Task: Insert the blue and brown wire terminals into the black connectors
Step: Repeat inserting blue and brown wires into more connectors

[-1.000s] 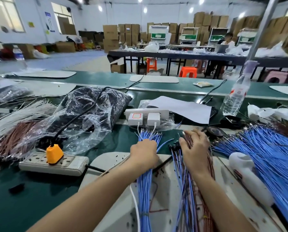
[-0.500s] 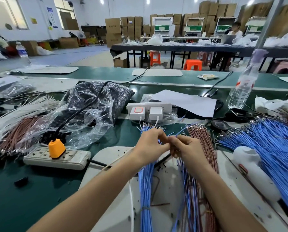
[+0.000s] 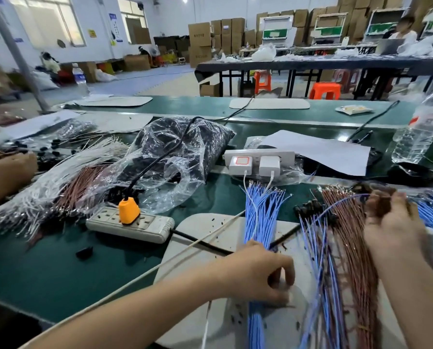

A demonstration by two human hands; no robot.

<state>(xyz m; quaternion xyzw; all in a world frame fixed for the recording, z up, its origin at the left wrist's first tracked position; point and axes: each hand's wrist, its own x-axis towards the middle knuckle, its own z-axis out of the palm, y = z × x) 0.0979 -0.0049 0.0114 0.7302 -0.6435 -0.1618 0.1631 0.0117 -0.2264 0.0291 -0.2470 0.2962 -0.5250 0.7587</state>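
Observation:
A bundle of blue wires [image 3: 260, 210] lies on the white mat [image 3: 200, 238], terminals pointing away from me. My left hand [image 3: 263, 273] rests on its near part with the fingers curled down; whether it grips a wire is hidden. To the right lies a mixed bundle of blue and brown wires [image 3: 348, 243], with small black connectors [image 3: 308, 207] at its far end. My right hand [image 3: 391, 222] is raised above that bundle. It is shut on a single blue wire [image 3: 341, 201] that arcs up from the connectors, and on something dark and blurred.
A power strip with an orange plug [image 3: 127, 217] sits left of the mat. A white strip with chargers [image 3: 258, 159], a plastic bag of dark parts [image 3: 180, 152], paper and a water bottle [image 3: 416, 132] stand behind. More wire bundles [image 3: 59, 187] lie at left. Another person's arm [image 3: 6, 172] shows at the far left.
My hands met at the wire tips, then parted. The left hand slid back toward me along the blue bundle. The right hand lifted to the right, pulling a blue wire with it.

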